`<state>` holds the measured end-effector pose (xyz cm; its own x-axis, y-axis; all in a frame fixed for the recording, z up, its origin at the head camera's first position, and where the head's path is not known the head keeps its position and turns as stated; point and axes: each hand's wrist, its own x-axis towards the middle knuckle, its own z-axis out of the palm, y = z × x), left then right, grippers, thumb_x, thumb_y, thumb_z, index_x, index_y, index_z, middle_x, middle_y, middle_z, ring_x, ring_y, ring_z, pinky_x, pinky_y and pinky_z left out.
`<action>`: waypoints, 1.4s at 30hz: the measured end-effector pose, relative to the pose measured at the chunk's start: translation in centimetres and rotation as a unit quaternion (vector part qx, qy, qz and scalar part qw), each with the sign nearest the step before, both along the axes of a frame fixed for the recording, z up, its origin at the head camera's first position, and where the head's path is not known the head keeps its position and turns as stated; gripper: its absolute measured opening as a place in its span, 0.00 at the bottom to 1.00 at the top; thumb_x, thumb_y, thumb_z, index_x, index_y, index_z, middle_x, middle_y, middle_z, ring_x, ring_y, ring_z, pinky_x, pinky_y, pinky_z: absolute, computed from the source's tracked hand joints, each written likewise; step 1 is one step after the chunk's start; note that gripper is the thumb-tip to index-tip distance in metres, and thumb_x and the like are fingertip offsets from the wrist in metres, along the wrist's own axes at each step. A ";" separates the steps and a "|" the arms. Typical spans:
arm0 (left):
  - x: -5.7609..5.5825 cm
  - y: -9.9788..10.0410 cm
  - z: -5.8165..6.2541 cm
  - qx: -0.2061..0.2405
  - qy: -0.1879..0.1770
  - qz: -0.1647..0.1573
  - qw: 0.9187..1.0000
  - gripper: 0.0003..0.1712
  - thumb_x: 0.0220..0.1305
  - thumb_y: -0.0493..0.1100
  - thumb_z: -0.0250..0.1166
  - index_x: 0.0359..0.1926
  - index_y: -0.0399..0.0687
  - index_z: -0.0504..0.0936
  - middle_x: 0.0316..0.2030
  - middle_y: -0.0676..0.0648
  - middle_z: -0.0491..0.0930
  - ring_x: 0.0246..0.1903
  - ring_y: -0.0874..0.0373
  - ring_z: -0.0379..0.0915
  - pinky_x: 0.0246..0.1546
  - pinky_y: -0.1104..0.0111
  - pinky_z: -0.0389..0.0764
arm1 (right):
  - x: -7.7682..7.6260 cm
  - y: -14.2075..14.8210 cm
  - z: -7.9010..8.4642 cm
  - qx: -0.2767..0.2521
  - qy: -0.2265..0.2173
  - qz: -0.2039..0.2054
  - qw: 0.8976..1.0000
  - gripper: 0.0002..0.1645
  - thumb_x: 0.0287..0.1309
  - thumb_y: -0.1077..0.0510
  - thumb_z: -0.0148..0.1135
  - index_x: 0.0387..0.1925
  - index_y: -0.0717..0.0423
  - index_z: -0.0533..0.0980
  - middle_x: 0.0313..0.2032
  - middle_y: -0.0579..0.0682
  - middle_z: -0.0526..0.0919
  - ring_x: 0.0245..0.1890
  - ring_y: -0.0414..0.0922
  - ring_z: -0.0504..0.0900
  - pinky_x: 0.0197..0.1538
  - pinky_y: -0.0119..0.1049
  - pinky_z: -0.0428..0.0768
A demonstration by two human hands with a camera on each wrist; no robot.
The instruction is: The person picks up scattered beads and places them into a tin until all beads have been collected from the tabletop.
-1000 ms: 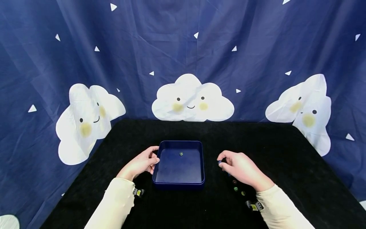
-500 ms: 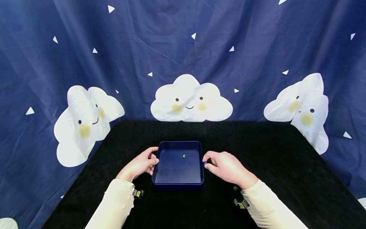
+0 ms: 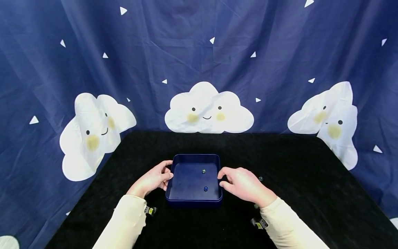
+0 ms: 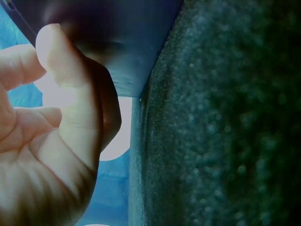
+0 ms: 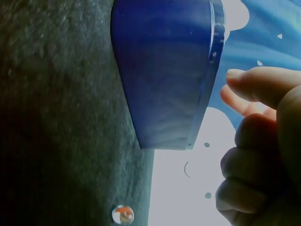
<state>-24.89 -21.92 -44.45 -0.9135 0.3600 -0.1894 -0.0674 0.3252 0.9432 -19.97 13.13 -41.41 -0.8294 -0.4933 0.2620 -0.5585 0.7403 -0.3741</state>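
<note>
A shallow dark blue square box (image 3: 186, 200) stands on the table. Inside it lie a greenish marble (image 3: 203, 171) towards the back and a blue marble (image 3: 206, 188) nearer the front. My left hand (image 3: 155, 177) grips the box's left side, thumb at the rim; in the left wrist view the thumb (image 4: 70, 89) reaches up to the wall. At the opposite rim hovers my right hand (image 3: 244, 184), thumb and index finger apart with nothing between them. The right wrist view shows its other fingers curled in, beside the outer wall (image 5: 164, 84).
On the black tabletop (image 3: 280, 152), one marble (image 3: 261, 178) lies behind my right hand and a green one (image 3: 256, 206) near the wrist. An orange-and-white marble (image 5: 123, 214) shows in the right wrist view. A blue curtain with clouds (image 3: 209, 107) encloses the far side.
My right hand has carried the blue marble leftward to the box rim and let it go; it now lies inside. The greenish marble has rolled slightly right. My left hand stays put.
</note>
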 end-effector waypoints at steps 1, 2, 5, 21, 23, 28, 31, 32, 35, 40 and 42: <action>0.0 0.0 0.0 -0.001 0.000 0.001 1.000 0.34 0.69 0.33 0.57 0.74 0.39 0.59 0.36 0.41 0.71 0.25 0.54 0.71 0.25 0.63 0.82 | 0.0 0.1 0.0 -0.002 -0.001 -0.001 1.000 0.10 0.58 0.51 0.71 0.42 0.39 0.80 0.16 0.31 0.64 0.16 0.30 0.64 0.25 0.30 0.70; 0.0 0.0 0.0 -0.002 0.000 0.000 1.000 0.34 0.69 0.33 0.57 0.74 0.39 0.59 0.36 0.42 0.71 0.25 0.54 0.71 0.25 0.63 0.81 | 0.0 0.3 0.0 -0.003 -0.001 -0.003 1.000 0.10 0.58 0.51 0.71 0.42 0.39 0.80 0.16 0.31 0.64 0.16 0.30 0.64 0.25 0.29 0.70; 0.1 0.0 0.1 -0.001 0.001 -0.001 1.000 0.34 0.69 0.34 0.57 0.74 0.39 0.59 0.36 0.42 0.71 0.25 0.54 0.71 0.25 0.64 0.81 | -0.1 0.9 0.0 -0.005 0.000 -0.011 1.000 0.10 0.58 0.51 0.71 0.41 0.38 0.80 0.16 0.31 0.64 0.16 0.30 0.64 0.25 0.30 0.70; 0.2 0.1 0.0 0.012 0.006 -0.008 1.000 0.34 0.69 0.33 0.57 0.74 0.38 0.58 0.35 0.41 0.71 0.26 0.54 0.70 0.24 0.63 0.81 | -0.6 6.4 0.3 -0.021 -0.030 -0.065 0.997 0.09 0.59 0.53 0.69 0.40 0.37 0.79 0.17 0.33 0.67 0.17 0.32 0.67 0.27 0.32 0.71; 0.1 0.0 -0.1 0.011 0.006 -0.007 1.000 0.34 0.69 0.33 0.57 0.74 0.38 0.59 0.35 0.41 0.71 0.25 0.54 0.70 0.24 0.63 0.81 | -0.7 7.2 0.3 -0.022 -0.029 -0.074 0.997 0.09 0.59 0.53 0.69 0.41 0.38 0.80 0.17 0.34 0.67 0.16 0.33 0.66 0.26 0.32 0.70; 0.1 0.1 -0.1 0.008 0.002 -0.003 1.000 0.35 0.69 0.33 0.58 0.74 0.40 0.59 0.35 0.41 0.71 0.25 0.54 0.70 0.24 0.63 0.81 | -1.0 9.0 0.1 -0.028 -0.027 -0.092 0.995 0.11 0.59 0.54 0.70 0.43 0.39 0.80 0.18 0.35 0.67 0.16 0.34 0.65 0.24 0.33 0.68; 0.1 0.2 0.1 0.008 -0.001 -0.004 1.000 0.35 0.69 0.33 0.58 0.74 0.39 0.58 0.36 0.42 0.71 0.25 0.54 0.70 0.24 0.63 0.81 | -1.1 10.1 -0.1 -0.038 -0.038 -0.100 0.993 0.11 0.59 0.54 0.70 0.44 0.41 0.80 0.18 0.36 0.68 0.16 0.35 0.65 0.23 0.34 0.68; 0.1 0.2 0.1 0.007 -0.002 -0.004 1.000 0.35 0.69 0.33 0.58 0.74 0.39 0.58 0.36 0.42 0.71 0.25 0.54 0.70 0.24 0.63 0.81 | -1.1 10.4 -0.2 -0.041 -0.044 -0.106 0.993 0.11 0.60 0.54 0.70 0.44 0.41 0.80 0.18 0.36 0.68 0.16 0.35 0.66 0.23 0.34 0.68; 0.1 0.2 0.2 0.008 -0.002 -0.002 1.000 0.35 0.69 0.33 0.58 0.74 0.39 0.57 0.36 0.42 0.71 0.25 0.54 0.70 0.24 0.63 0.81 | -1.2 11.4 -0.5 -0.052 -0.054 -0.111 0.991 0.11 0.61 0.54 0.69 0.45 0.43 0.80 0.18 0.37 0.69 0.16 0.36 0.66 0.24 0.35 0.68; 0.1 0.0 0.1 0.007 0.000 -0.002 1.000 0.35 0.69 0.33 0.58 0.74 0.39 0.57 0.36 0.42 0.71 0.25 0.53 0.70 0.24 0.63 0.81 | -1.6 12.5 -1.1 -0.054 -0.066 -0.116 0.990 0.11 0.61 0.54 0.69 0.45 0.45 0.81 0.18 0.38 0.70 0.17 0.37 0.67 0.25 0.35 0.68; 0.1 -0.1 0.0 0.006 -0.001 -0.003 1.000 0.35 0.69 0.34 0.58 0.74 0.39 0.58 0.36 0.41 0.71 0.25 0.53 0.70 0.24 0.63 0.82 | -1.7 12.8 -1.5 -0.057 -0.072 -0.114 0.989 0.11 0.60 0.54 0.70 0.45 0.46 0.81 0.18 0.38 0.70 0.17 0.37 0.68 0.25 0.35 0.69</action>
<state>-24.80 -21.98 -44.43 -0.9114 0.3669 -0.1863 -0.0669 0.3147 0.9468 -21.67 25.95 -42.92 -0.9488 -0.2625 0.1757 -0.3159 0.7894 -0.5263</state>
